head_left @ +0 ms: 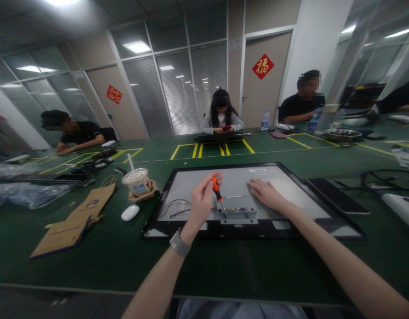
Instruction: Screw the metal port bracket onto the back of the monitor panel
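Where blinds hang, a green table (101,266) stretches.

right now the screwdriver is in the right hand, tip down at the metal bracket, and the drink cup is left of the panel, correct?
Wrong hand: the head view shows the screwdriver in the left hand, while the right hand lies on the panel. The rest stands: its tip is down at the metal bracket, and the drink cup is left of the panel.
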Demonstrator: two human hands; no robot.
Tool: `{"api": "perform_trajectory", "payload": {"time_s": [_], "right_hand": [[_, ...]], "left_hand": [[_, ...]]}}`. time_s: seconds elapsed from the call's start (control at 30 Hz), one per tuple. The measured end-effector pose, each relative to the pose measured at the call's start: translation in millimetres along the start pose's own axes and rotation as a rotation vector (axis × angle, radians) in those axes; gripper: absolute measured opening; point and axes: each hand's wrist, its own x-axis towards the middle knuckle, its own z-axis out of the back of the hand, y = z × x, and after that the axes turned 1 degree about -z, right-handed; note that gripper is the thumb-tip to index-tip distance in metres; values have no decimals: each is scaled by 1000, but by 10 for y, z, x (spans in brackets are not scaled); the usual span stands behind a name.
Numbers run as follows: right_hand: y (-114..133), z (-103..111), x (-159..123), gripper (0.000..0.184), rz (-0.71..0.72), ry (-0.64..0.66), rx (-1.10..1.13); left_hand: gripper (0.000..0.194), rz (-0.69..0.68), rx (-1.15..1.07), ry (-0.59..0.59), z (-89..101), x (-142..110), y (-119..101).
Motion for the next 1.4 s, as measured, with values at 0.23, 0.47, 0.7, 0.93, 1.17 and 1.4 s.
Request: {"api": "perform_trajectory", "payload": {"time_s": [0.23, 0.47, 0.7, 0.93, 1.17, 1.4], "right_hand": [[-10, -12, 8, 56, 6, 1, -4], [-14, -11, 1, 56, 10, -2, 2], [-25, -45, 10, 57, 9, -16, -4], [-10, -24, 11, 54, 5, -22, -7], [-2, -4, -3, 56, 12, -7, -6], [-4, -4, -1, 55, 3, -11, -5]], "left_hand": [[18, -75, 147, -98, 9, 48, -4], [32, -6, 60, -19, 0, 4, 4], [16, -120, 255, -117, 21, 13, 39], [34, -14, 80, -13, -13, -24, 57], [15, -94, 185, -108, 1, 6, 71], [33, -56, 83, -34, -12, -29, 27]]}}
